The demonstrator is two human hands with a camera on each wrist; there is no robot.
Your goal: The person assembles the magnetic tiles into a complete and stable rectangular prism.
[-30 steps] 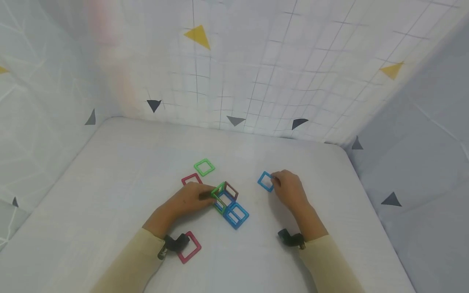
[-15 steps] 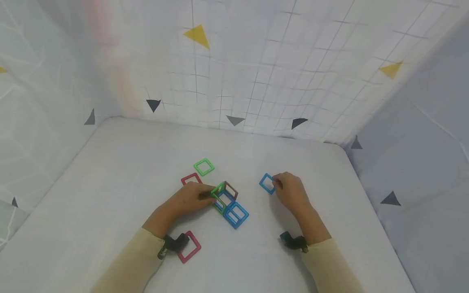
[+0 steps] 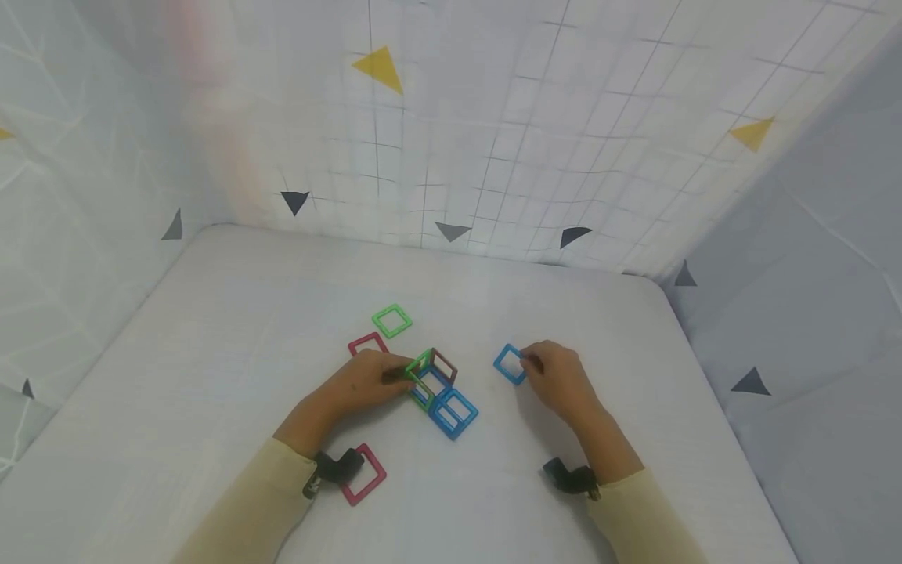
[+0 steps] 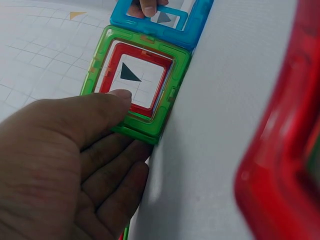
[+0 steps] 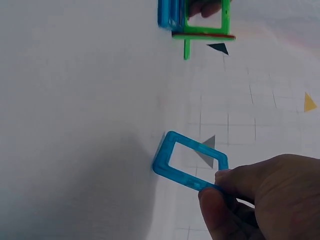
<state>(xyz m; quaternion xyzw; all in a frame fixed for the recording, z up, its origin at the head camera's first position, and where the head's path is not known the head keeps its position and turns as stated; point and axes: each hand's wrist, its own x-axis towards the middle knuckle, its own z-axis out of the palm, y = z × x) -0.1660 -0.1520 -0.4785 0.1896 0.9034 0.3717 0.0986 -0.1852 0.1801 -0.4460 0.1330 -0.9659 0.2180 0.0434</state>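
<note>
My left hand (image 3: 366,384) grips an upright green square magnetic tile (image 4: 172,95) between thumb and fingers. That tile belongs to a small build with a red upright tile (image 3: 445,359) behind it and blue tiles (image 3: 454,415) joined at its near right side. Some inner edges of the build are hidden by the hand and the tiles. To the right, clear of the build, my right hand (image 3: 557,376) pinches a single blue square tile (image 5: 177,175) by one corner, thumb against fingers. The tile is tilted and looks raised off the table.
On the white table (image 3: 451,509) lie a loose green tile (image 3: 381,328) behind the build and a red tile (image 3: 366,338) partly behind my left hand. Another red tile (image 3: 369,489) is beside my left wrist. Fabric walls (image 3: 465,157) enclose the table's back and sides.
My right hand, with the blue tile, has come a little nearer to the table's front, and the tile has shifted slightly left in the last half second. My left hand and the build stay put.
</note>
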